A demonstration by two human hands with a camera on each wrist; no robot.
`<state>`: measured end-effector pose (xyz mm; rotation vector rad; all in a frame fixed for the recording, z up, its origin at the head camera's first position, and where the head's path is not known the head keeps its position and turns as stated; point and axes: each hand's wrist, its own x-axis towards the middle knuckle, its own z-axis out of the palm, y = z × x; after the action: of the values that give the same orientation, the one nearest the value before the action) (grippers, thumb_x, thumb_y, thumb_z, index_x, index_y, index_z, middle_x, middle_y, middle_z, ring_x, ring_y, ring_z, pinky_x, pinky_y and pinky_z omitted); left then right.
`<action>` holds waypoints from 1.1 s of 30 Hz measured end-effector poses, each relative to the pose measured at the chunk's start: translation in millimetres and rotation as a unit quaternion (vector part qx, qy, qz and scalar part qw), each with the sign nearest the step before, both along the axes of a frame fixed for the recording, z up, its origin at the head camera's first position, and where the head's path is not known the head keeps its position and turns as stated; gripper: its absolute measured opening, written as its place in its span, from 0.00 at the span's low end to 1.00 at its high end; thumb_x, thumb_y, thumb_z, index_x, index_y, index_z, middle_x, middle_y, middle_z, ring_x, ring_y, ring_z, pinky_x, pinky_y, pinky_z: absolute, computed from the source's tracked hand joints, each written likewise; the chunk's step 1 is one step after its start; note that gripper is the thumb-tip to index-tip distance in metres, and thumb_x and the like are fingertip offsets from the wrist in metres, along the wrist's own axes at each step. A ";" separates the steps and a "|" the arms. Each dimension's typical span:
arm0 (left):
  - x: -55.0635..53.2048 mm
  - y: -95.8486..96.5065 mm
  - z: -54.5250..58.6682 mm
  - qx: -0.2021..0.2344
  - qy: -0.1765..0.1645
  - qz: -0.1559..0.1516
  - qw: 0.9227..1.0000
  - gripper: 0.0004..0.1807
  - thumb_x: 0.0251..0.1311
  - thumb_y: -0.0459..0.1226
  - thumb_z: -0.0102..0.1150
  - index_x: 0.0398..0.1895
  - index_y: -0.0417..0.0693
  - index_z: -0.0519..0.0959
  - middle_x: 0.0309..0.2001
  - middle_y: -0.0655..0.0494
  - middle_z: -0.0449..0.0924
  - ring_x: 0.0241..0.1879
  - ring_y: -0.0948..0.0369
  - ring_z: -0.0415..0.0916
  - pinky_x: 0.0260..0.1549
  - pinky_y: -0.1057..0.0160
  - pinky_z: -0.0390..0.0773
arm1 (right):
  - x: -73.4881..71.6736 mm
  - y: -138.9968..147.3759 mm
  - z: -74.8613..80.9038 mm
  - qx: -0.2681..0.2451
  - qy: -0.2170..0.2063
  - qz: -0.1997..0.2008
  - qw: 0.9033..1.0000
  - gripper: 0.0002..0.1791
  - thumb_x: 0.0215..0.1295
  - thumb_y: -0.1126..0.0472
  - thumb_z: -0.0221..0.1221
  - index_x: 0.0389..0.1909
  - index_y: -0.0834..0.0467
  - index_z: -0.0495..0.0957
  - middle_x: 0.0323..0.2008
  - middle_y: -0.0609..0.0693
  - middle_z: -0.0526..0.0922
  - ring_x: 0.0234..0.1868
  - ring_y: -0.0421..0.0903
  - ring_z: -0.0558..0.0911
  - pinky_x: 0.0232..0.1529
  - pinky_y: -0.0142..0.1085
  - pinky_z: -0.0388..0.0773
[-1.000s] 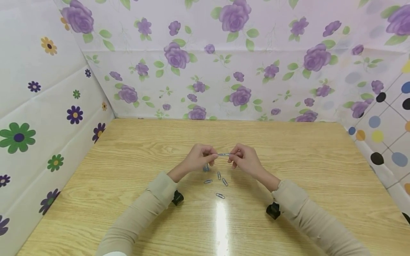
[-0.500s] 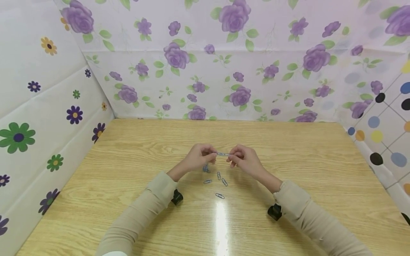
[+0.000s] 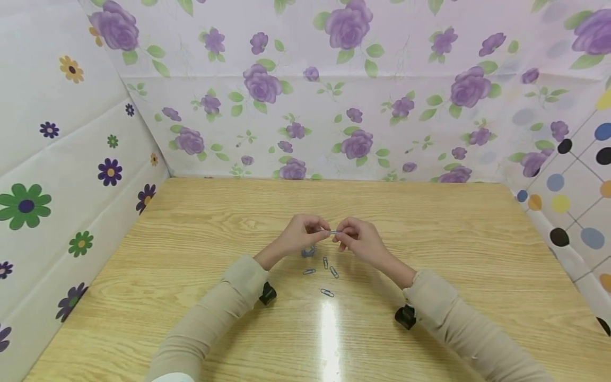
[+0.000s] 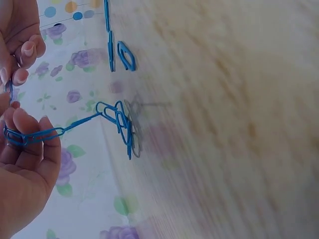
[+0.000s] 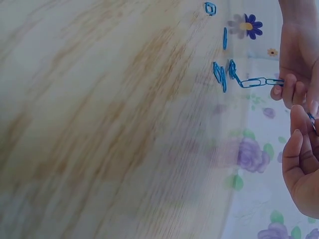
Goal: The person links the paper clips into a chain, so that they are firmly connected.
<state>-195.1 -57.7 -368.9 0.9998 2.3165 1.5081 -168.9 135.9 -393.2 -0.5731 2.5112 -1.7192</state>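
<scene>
Paper-clip chain (image 4: 81, 121), blue, runs from your left hand (image 3: 297, 235) down to a bunched end that seems to rest on the table (image 3: 468, 228) just below that hand. Between your fingertips a thin length of blue wire (image 3: 332, 231) bridges the narrow gap; whether the clips there are already hooked is too small to tell. Your left grip pinches one side of it between thumb and forefinger, with the chain crossing the other curled fingers. Your right hand (image 3: 365, 240) pinches the opposite side.

The step in hand looks like joining a clip to the chain. Keep the left pinch firm and close to the joint so the end link cannot twist, and let the right fingers do the turning. Slip the wire's free tip into the loop, then slide it round the bend rather than forcing it, which could spread the clip. Leave the hanging part slack; a tug there may tilt the link you are working on.

Four loose clips (image 3: 334, 272) lie nearer you, apart from the bunched end. Your sleeves (image 3: 434, 297) are well behind the work, and patterned sheets (image 3: 296, 95) stand beyond the table.
</scene>
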 end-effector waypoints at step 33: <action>-12.7 -45.6 -2.4 0.041 -0.047 0.086 0.994 0.10 0.64 0.28 0.47 0.38 0.24 0.72 0.37 0.29 0.74 0.37 0.47 0.74 0.42 0.41 0.70 | -13.1 -18.5 -29.4 0.209 -0.025 0.090 0.973 0.11 0.46 0.66 0.68 0.33 0.62 0.81 0.24 0.46 0.74 0.24 0.40 0.68 0.25 0.31 0.67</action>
<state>-207.8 -103.3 -371.2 0.7448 2.3421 1.6883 -182.0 117.3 -422.6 -0.6802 2.5793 -1.0844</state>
